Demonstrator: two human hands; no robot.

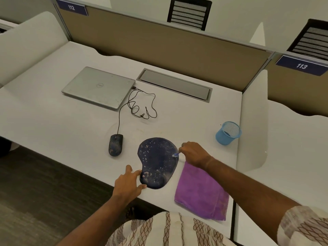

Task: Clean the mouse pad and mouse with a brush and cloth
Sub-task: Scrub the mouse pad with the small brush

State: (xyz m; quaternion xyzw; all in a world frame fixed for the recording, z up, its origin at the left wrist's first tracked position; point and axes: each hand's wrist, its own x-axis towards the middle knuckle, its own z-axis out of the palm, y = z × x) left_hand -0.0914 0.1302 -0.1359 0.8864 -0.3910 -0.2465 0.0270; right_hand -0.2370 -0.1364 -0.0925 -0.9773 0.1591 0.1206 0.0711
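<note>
Mouse pad (158,162) lies at table (71,125) front edge. Left hand (128,183) flat, fingers spread, pinning pad's near-left corner. Right hand (193,154) fingers pinched on brush (176,155), tip touching pad's right edge. Cloth (200,192) just right; mouse (115,145) left.

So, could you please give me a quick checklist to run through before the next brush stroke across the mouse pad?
1. Left hand steadies the mouse pad at its near left edge: ok.
2. Right hand grips the brush: ok.
3. Brush head on the pad's right edge: ok.
4. Pad free of specks: not ok, pale spots all over.
5. Purple cloth within reach, right of the pad: ok.
6. Mouse clear of the stroke, left of the pad: ok.
</note>
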